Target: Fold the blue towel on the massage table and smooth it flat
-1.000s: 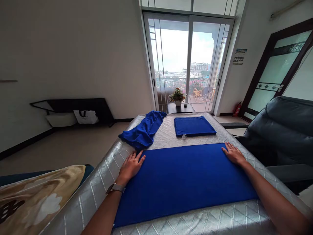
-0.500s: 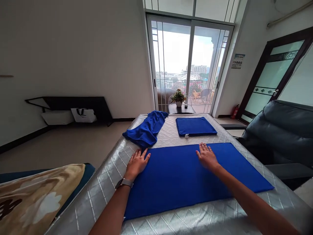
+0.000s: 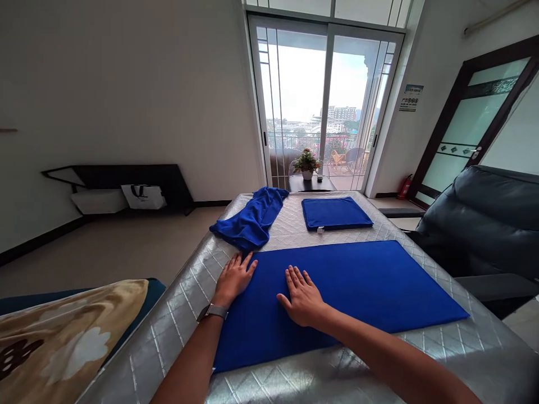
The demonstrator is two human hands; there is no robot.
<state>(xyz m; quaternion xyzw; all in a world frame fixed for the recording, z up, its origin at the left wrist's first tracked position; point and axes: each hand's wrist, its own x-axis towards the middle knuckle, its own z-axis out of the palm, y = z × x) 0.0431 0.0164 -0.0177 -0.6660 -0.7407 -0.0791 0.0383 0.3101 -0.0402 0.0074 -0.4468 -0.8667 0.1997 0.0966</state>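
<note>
Cloth (image 3: pixel 357 280) lies flat before you on the silver mattress (image 3: pixel 269 387). Your right hand (image 3: pixel 301 297), open, palm down, has swept over it from the far right corner to left of center; your left hand (image 3: pixel 233 276) stays open at the far left corner. Neither of your 2 hands grips anything. Means: right side looks smooth, now unpinned. Beyond: 1 crumpled blue cloth (image 3: pixel 255 219) left, 1 folded blue bundle (image 3: pixel 337 213) right.
</note>
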